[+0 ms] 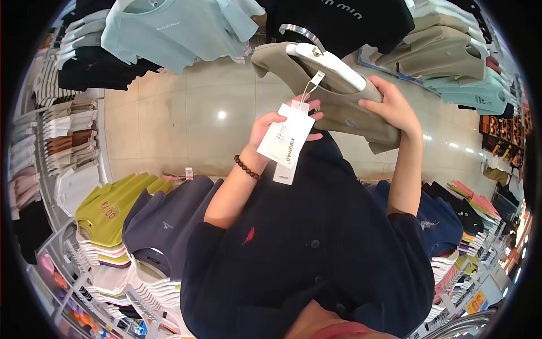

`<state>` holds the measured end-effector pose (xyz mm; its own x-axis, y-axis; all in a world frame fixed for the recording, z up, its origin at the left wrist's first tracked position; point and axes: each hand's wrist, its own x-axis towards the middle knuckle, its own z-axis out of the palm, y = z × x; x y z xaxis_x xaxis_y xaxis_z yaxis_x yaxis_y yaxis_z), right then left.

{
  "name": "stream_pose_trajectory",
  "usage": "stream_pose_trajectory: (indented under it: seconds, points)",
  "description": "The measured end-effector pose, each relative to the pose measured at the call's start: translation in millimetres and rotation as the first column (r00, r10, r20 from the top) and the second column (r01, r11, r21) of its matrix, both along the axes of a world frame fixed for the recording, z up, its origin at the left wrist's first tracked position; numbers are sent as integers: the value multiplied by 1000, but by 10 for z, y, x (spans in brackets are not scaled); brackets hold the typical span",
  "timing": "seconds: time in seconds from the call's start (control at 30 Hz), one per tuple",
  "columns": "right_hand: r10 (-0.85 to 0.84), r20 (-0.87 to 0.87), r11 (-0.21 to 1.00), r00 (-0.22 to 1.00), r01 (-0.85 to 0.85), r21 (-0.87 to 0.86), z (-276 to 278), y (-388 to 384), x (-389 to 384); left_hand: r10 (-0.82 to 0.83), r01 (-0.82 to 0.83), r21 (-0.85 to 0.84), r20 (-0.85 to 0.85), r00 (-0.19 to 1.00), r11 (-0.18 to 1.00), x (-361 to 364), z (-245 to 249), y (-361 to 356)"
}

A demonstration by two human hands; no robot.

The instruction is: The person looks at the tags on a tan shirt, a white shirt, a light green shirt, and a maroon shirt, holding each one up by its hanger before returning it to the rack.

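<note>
Tiled floor (180,124), tags (287,138) in left grip (265,129), garment (337,110) in right grip (397,109)

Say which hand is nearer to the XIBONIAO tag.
Left. The left hand holds the XIBONIAO tag at its upper edge, thumb in front. The right hand is off to the tag's right, gripping the shirt on its hanger.

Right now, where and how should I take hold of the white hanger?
I'd pinch the metal hook near its base, where it joins the white hanger, coming from the far side. The hook sticks out bare beyond the neck of the shirt, clear of the tags in your left hand, while your right hand grips one shoulder.
</note>
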<state>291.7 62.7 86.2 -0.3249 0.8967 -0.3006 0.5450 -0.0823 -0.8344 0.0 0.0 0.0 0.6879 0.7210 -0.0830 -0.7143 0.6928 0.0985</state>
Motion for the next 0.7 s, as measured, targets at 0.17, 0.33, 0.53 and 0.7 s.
stream_pose_trajectory:
  seconds: [0.17, 0.33, 0.53, 0.7]
  points:
    - [22, -19, 1000, 1000, -22, 11, -37, -8, 13, 3, -3, -9, 6, 1000, 1000, 4, 64, -22]
    - [65, -21, 997, 998, -66, -42, 7, -16, 12, -95, 110, 20, -366, 926, 994, 1, -290, -44]
    - [62, -96, 998, 993, -64, -11, -86, -1, 46, -267, 264, -53, -320, 909, 963, 3, -273, -131]
    - [5, -187, 997, 982, -20, -81, -39, -8, 31, -258, 292, 32, -381, 888, 956, -57, -211, -127]
